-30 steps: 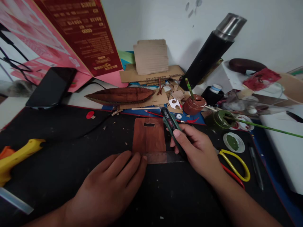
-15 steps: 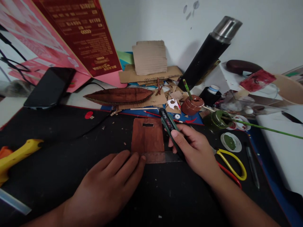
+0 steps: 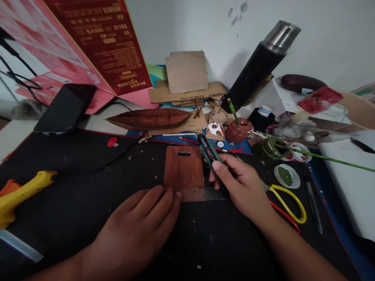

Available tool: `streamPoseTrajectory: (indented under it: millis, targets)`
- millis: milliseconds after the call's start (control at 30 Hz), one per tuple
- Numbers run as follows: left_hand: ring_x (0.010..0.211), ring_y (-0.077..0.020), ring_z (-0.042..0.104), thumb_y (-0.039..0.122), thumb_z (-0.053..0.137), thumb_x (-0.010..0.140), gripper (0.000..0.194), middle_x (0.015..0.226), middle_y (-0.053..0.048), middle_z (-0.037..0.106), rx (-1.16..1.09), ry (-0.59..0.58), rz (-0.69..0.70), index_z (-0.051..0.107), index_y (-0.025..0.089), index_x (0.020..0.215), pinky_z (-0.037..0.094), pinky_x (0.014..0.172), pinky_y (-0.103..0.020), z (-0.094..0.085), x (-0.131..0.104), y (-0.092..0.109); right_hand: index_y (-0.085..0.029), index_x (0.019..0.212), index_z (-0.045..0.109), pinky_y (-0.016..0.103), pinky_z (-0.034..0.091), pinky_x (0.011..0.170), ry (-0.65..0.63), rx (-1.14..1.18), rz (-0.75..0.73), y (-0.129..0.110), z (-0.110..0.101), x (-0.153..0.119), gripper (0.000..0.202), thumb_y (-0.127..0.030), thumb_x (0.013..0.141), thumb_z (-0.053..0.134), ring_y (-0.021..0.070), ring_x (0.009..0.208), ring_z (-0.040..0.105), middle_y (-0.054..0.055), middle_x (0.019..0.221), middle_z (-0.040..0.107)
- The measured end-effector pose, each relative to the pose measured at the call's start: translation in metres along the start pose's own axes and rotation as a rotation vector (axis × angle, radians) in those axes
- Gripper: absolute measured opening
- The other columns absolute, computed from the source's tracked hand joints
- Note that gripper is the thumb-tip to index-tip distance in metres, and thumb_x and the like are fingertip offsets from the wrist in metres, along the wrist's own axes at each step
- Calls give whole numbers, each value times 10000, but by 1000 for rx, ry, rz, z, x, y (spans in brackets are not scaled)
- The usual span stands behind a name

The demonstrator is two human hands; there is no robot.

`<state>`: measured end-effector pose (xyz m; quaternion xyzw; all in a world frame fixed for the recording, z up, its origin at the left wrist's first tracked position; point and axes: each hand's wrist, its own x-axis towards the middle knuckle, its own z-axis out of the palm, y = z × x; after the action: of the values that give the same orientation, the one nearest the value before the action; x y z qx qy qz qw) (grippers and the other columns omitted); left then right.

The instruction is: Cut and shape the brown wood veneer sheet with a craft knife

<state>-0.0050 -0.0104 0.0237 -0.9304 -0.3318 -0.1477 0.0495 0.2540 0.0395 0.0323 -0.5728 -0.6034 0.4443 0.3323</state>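
Note:
My left hand (image 3: 137, 226) lies flat, its fingertips pressing a clear ruler (image 3: 191, 194) onto the lower end of a brown-painted cardboard piece (image 3: 184, 169). That piece has a small rectangular hole near its far edge. Pinched between the thumb and fingers of my right hand (image 3: 240, 183) is a dark green and black utility knife (image 3: 208, 150). It slants over the right edge of the cardboard; its blade cannot be made out. The ruler's right end reaches under my right hand.
Yellow and red handled scissors (image 3: 288, 199) and a pen (image 3: 313, 207) lie at right. Behind are a brown boat-shaped shell (image 3: 149, 119), a brown paint jar (image 3: 238, 130), a green paint jar (image 3: 268, 148) and a black flask (image 3: 254, 70). A yellow glue gun (image 3: 26, 195) lies left.
The whole view has shifted slightly. Both hands, the ruler and the knife keep nearly the same places on the cardboard.

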Motion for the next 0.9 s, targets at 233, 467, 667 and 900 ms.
streamPoseTrajectory:
  millis: [233,467,667,900]
  targets:
    - [1098,-225,635,50,430,954,374,1137,-85,758,25,2,12,695,127,1207,471,905,-357,1,1,2,-238,883,654,280,481,558,2,-15,-15,2,0,0,308,-500,1021,567,129,583,623,-2,739,683]
    - [1121,-222,627,73,454,968,345,1146,-96,746,43,-6,36,699,134,1203,474,914,-348,-1,3,0,-226,883,648,276,469,563,2,-13,-21,2,1,0,315,-494,1027,566,123,584,612,-8,738,670]
    - [1078,-212,638,41,446,962,352,1102,-77,761,58,5,40,723,133,1160,480,888,-333,-4,6,0,-228,890,648,292,465,576,3,2,-30,5,1,0,318,-502,1027,563,122,581,608,-10,744,672]
    - [1080,-216,634,40,410,963,371,1102,-76,767,65,26,42,728,128,1134,469,875,-341,-3,7,3,-218,859,638,278,459,563,5,-2,-50,4,1,-1,328,-487,1030,560,114,577,604,-15,734,664]
